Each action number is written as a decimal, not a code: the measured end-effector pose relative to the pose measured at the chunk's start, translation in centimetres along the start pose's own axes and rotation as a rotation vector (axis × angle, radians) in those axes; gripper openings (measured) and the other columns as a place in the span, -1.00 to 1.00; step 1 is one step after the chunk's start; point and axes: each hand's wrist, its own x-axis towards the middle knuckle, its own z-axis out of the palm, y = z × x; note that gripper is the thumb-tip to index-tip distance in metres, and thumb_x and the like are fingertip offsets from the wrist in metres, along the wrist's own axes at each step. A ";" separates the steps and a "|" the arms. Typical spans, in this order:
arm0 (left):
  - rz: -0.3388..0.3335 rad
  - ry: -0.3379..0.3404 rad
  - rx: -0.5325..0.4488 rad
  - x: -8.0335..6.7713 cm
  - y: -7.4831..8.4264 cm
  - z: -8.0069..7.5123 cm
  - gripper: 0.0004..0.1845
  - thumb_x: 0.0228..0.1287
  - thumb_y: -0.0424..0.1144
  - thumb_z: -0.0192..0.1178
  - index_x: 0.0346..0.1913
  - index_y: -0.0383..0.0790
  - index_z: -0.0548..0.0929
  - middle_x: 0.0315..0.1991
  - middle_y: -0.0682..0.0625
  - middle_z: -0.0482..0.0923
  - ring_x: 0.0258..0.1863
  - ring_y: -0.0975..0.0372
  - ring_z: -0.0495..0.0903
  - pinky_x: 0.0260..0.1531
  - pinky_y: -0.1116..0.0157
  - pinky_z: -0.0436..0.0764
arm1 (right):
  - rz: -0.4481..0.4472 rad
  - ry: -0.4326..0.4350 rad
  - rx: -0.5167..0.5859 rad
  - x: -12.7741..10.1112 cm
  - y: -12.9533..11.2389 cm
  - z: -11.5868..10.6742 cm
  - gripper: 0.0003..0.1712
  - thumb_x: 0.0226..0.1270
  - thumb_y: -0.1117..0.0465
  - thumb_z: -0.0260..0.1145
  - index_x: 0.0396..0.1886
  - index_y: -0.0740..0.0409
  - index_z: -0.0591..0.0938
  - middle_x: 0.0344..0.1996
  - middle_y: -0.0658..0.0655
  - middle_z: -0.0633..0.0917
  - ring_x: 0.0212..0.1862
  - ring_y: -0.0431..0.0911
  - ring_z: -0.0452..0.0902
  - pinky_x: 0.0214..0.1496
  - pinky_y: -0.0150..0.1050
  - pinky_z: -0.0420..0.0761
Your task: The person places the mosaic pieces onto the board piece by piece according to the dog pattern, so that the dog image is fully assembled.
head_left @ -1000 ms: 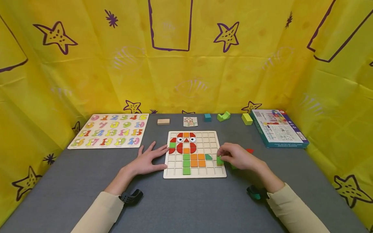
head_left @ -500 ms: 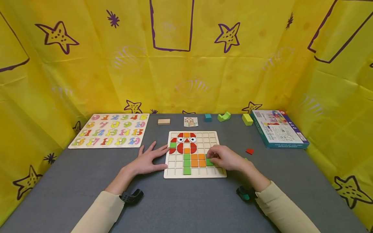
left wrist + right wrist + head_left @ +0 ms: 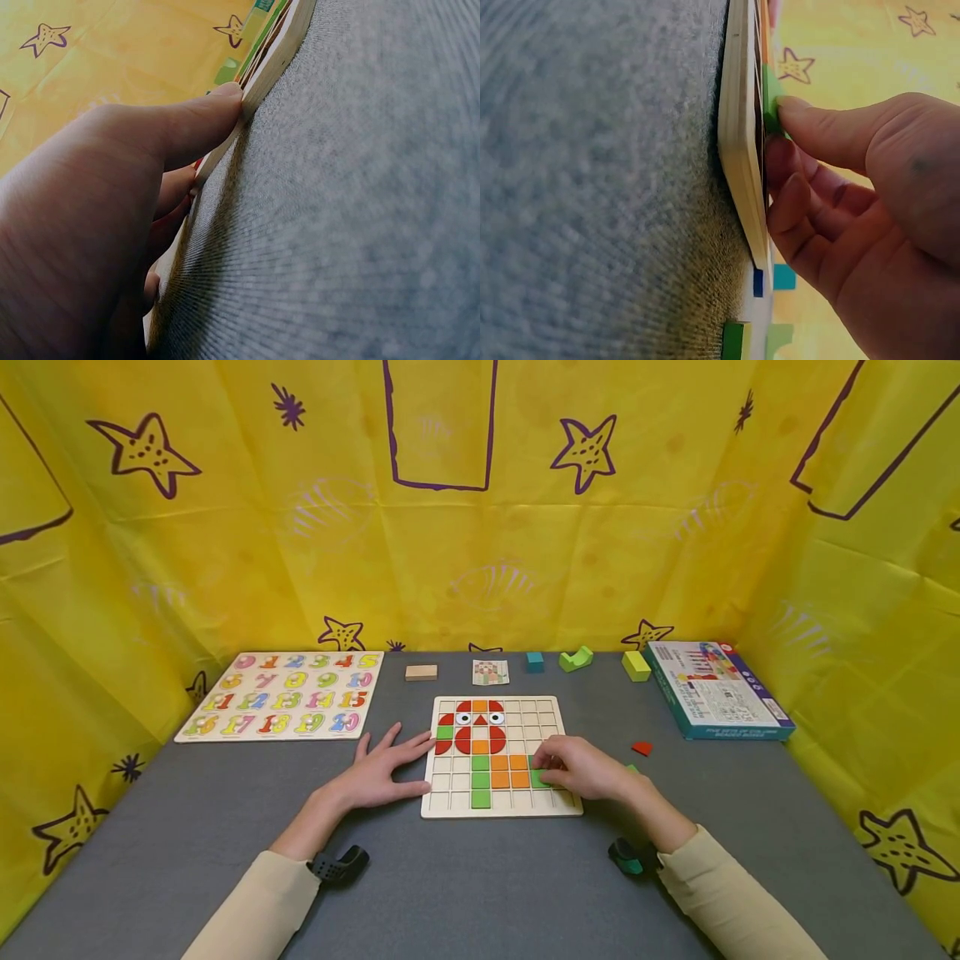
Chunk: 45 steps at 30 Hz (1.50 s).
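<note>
Two bare hands work at a square wooden grid board (image 3: 501,758) lying flat on a grey felt table (image 3: 465,885), its edges running square to the table's near edge. The right hand (image 3: 581,768) rests on the board's right side, thumb and fingers pinching a green square tile (image 3: 537,779) at a cell just right of the orange tiles; in the right wrist view the thumb tip presses the green tile (image 3: 771,105) against the board face while the other fingers curl beside it. The tile lies flat, sides in line with the grid; being square, it has no long axis. The left hand (image 3: 378,772) lies palm down, fingers spread and relaxed, holding nothing, thumb and forefinger touching the board's left edge; the left wrist view shows the thumb (image 3: 196,124) against that edge.

Several tiles on the board form an owl: red curved pieces and two eyes at the far end, green and orange squares nearer. A red piece (image 3: 642,748) lies loose on the felt right of the board. Far left sits a number puzzle (image 3: 287,697); along the far edge, a wooden block (image 3: 421,672), a pattern card (image 3: 491,672), a teal cube (image 3: 534,662), a green arch block (image 3: 575,659) and a yellow-green block (image 3: 636,666). Far right lies a teal box (image 3: 712,690)
</note>
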 end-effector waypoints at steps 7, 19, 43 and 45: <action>0.001 0.001 -0.002 0.0 0.0 0.0 -0.14 0.29 0.31 0.22 0.56 0.02 0.30 0.58 0.06 0.10 0.56 -0.21 -0.27 0.27 -0.38 -0.48 | -0.024 0.006 -0.018 0.0 0.2 0.1 -0.88 0.33 0.34 0.41 -0.16 0.13 0.73 -0.23 -0.06 0.64 -0.19 -0.18 0.51 -0.04 -0.19 0.59; 0.000 0.005 0.009 -0.1 0.0 0.0 -0.14 0.29 0.32 0.21 0.56 0.04 0.29 0.58 0.08 0.10 0.56 -0.20 -0.27 0.27 -0.39 -0.47 | 0.048 0.047 0.022 -1.0 0.3 -1.1 -0.81 0.32 0.31 0.43 -0.08 0.12 0.71 -0.29 -0.09 0.62 -0.23 -0.13 0.48 -0.14 -0.20 0.56; 0.007 0.011 0.012 -0.1 -0.1 -0.1 -0.13 0.28 0.32 0.22 0.56 0.04 0.29 0.58 0.07 0.11 0.56 -0.20 -0.27 0.27 -0.38 -0.48 | 0.032 0.064 -0.024 -6.5 4.5 -3.1 -0.73 0.23 0.24 0.53 -0.10 0.18 0.71 -0.26 -0.05 0.64 -0.31 -0.21 0.50 -0.21 -0.25 0.59; 0.007 0.007 0.016 -0.1 -0.1 -0.1 -0.13 0.28 0.33 0.22 0.56 0.05 0.29 0.58 0.09 0.10 0.57 -0.19 -0.27 0.28 -0.37 -0.47 | 0.031 0.054 -0.028 -6.6 4.6 -2.9 -0.74 0.23 0.26 0.52 -0.10 0.20 0.71 -0.27 -0.06 0.63 -0.31 -0.22 0.49 -0.21 -0.26 0.59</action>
